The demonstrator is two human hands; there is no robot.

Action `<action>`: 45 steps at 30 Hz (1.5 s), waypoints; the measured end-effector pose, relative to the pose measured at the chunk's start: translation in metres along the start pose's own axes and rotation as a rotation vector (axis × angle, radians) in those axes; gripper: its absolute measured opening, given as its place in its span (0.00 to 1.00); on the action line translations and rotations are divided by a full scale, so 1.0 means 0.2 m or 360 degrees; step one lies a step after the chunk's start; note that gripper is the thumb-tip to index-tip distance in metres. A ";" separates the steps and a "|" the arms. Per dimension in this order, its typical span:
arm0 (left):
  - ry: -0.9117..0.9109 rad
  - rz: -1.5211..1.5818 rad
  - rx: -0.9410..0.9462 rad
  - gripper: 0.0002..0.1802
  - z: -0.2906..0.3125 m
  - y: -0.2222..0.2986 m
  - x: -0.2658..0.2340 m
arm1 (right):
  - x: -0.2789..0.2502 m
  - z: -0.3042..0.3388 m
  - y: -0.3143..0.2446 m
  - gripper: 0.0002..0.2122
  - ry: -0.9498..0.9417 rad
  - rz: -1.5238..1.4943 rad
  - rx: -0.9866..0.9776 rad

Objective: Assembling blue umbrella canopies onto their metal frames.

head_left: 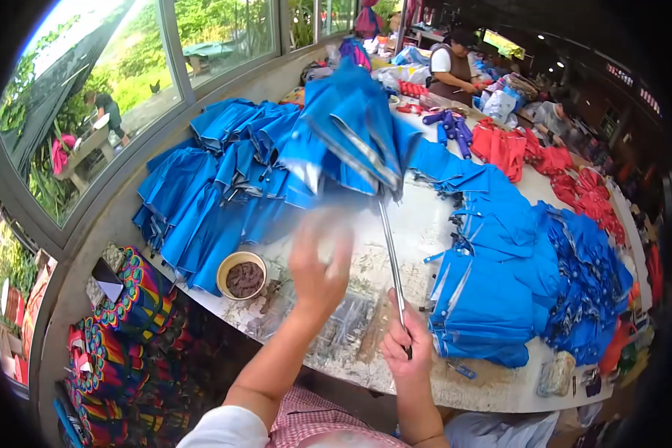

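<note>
A half-folded blue umbrella [355, 123] is held up over the middle of the table, canopy away from me and slightly smeared by motion. My right hand [408, 340] is closed around the lower end of its metal shaft, near a dark tip. My left hand [321, 254] is raised just below the canopy's edge, left of the shaft. Its fingers are blurred, so I cannot make out whether they touch anything. Folded blue umbrellas [209, 179] lie heaped to the left, and a stack of blue umbrellas [485, 291] lies to the right.
A bowl of brown stuff [244, 276] stands at the table's near left. On the worn white table [418, 224], a small blue tool [461, 369] and a jar [557, 373] lie along the near right. Red umbrellas [500, 149] are farther right. Another person [452, 71] works at the back.
</note>
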State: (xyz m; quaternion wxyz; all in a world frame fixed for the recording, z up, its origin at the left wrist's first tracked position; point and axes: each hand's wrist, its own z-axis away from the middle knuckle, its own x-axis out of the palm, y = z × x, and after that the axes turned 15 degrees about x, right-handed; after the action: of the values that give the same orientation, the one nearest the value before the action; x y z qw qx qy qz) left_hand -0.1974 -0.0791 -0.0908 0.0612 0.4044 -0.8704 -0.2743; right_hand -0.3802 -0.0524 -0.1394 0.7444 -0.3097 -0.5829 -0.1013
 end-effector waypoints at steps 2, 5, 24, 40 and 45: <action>-0.0188 0.0467 -0.0369 0.23 0.18 0.16 0.03 | 0.01 0.16 0.11 0.19 -0.0060 -0.0202 -0.0004; 0.0144 0.1512 -0.1382 0.18 0.28 0.38 0.06 | 0.03 0.35 0.28 0.17 0.0235 0.0419 -0.0011; -0.0031 0.2094 -0.0933 0.12 -0.25 0.46 -0.02 | 0.35 0.97 0.51 0.18 0.0356 0.1069 -0.0300; -0.0168 0.1907 -0.1212 0.15 0.14 0.84 -0.23 | 0.28 0.98 0.68 0.20 0.0580 0.1314 -0.0394; -0.0276 0.1477 -0.1524 0.18 0.69 0.78 -0.35 | -0.10 0.93 1.10 0.16 0.0703 0.1415 -0.0450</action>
State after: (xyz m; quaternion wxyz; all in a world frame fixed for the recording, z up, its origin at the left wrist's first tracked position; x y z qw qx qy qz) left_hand -0.3005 0.1137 -0.1156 0.2751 -0.1069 -0.7379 -0.6069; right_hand -0.4234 0.2248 -0.2096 0.7717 -0.5964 -0.2044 0.0841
